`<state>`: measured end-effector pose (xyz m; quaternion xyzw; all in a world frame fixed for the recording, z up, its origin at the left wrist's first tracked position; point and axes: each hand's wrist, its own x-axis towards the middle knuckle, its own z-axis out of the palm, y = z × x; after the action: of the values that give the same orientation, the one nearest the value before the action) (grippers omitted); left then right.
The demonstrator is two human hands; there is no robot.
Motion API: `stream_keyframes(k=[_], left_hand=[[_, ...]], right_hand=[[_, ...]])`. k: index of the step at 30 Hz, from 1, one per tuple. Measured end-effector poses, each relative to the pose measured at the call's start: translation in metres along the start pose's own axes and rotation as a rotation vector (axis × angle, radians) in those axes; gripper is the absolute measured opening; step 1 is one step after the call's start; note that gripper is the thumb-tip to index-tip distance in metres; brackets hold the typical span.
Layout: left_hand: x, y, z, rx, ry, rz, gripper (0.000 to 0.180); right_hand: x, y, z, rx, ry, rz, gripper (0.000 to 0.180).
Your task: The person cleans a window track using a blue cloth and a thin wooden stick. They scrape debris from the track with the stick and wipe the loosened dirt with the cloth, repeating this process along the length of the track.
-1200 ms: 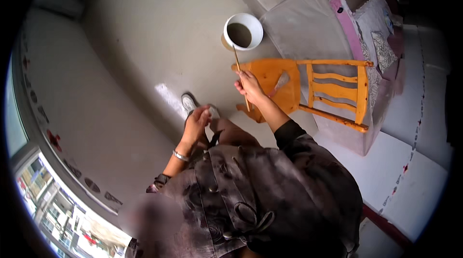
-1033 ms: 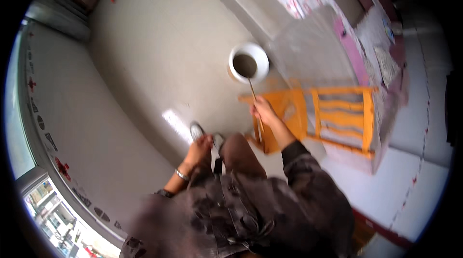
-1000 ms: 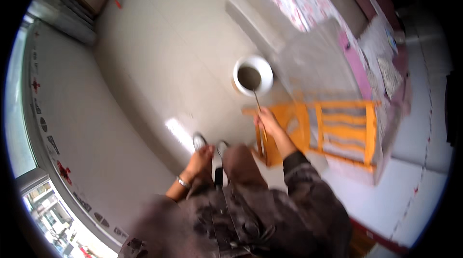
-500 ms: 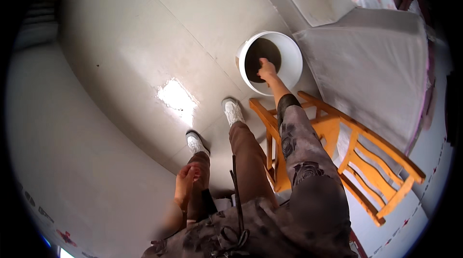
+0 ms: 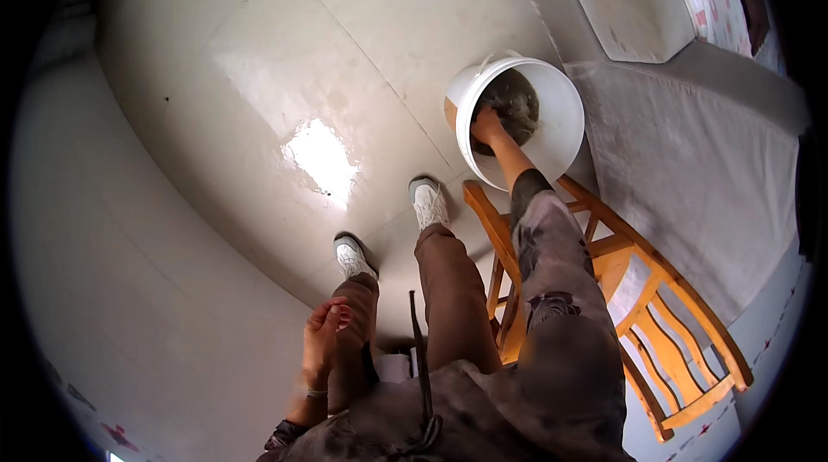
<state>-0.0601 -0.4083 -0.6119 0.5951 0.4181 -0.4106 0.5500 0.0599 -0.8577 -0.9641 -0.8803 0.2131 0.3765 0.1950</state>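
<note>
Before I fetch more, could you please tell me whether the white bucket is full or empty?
Neither: the white bucket holds dark grey material low inside, white walls bare above it. The right hand reaches in.

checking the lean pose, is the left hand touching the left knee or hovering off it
Touching. The head view shows the left hand resting flat against the left leg just above the knee, with no gap visible between them, while the right hand reaches down into the white bucket.

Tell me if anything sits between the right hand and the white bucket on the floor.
Nothing visible does. The right hand is already down inside the white bucket, against the dark grey contents. The orange wooden chair lies beside the arm, not across it.
</note>
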Motion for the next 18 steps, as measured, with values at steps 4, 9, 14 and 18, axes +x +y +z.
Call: stream_keyframes(k=[4, 9, 14, 18], left_hand=[[-0.005, 0.009, -0.005, 0.027, -0.017, 0.039, 0.023], [-0.04, 0.005, -0.026, -0.061, 0.001, 0.075, 0.025], [-0.075, 0.028, -0.023, -0.129, -0.054, 0.159, 0.024], [-0.104, 0.033, -0.014, 0.458, -0.014, 0.386, 0.025]], right_hand=[[-0.024, 0.007, -0.032, 0.241, 0.049, 0.171, 0.057], [-0.17, -0.11, -0.197, 1.003, -0.35, -0.142, 0.043], [-0.309, -0.196, -0.331, 1.254, -0.335, -0.853, 0.045], [-0.256, -0.179, -0.228, -0.135, -0.339, -0.324, 0.056]])
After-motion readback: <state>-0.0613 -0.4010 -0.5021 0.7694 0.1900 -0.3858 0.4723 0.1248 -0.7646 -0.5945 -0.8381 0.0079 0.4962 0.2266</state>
